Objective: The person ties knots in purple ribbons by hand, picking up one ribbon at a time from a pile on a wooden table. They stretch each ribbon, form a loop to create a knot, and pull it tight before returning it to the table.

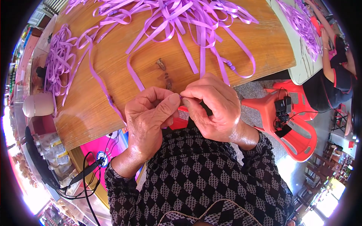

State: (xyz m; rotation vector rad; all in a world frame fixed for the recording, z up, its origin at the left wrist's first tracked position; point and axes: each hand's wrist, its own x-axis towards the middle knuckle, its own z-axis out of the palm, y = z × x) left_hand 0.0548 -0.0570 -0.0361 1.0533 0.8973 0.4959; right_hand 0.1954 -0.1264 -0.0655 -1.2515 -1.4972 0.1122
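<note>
Steady the tiny purple piece (181, 97) pinched between bare left hand (151, 111) and bare right hand (215, 107) at twelve o'clock.

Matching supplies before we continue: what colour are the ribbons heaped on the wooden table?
Light purple; the ribbons show best in the head view.

Free tabletop (273, 43) at right, purple ribbon heap (186, 15) across the far middle
</note>
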